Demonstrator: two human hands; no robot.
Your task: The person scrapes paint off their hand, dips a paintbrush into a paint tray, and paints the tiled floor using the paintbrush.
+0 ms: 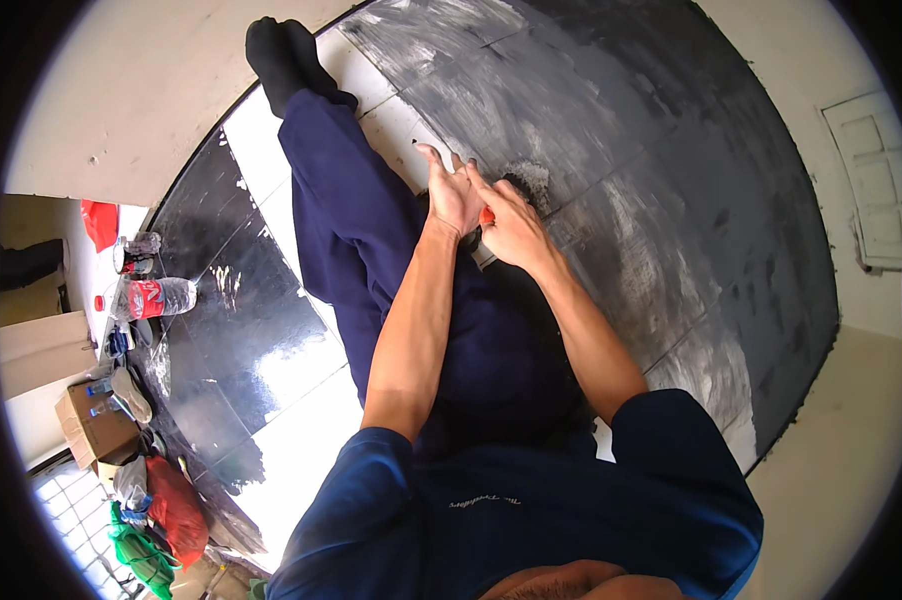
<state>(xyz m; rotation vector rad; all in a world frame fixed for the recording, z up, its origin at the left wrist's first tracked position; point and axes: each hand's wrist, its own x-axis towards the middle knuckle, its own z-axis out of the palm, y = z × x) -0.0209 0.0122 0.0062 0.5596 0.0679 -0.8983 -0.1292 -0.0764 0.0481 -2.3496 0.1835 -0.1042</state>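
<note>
My left hand (454,200) is held palm up above my lap, its thumb and fingers apart. Against its fingers rests the outstretched index finger of my right hand (514,228). The other right fingers are curled around a small orange-red object (487,215), mostly hidden, whose kind I cannot make out. Under the hands are my dark blue trousers (356,200). Just beyond the right hand is a rough whitish patch (533,182) with something dark beside it. Around it the tiled floor (651,190) is smeared dark grey.
To the left stand a plastic bottle (161,298) with a red label, a cardboard box (96,425), shoes (131,393), a red bag (176,510) and a green bag (141,555). My outstretched legs end in black socks (291,65) near the wall. A pale panelled door (871,180) is at the right.
</note>
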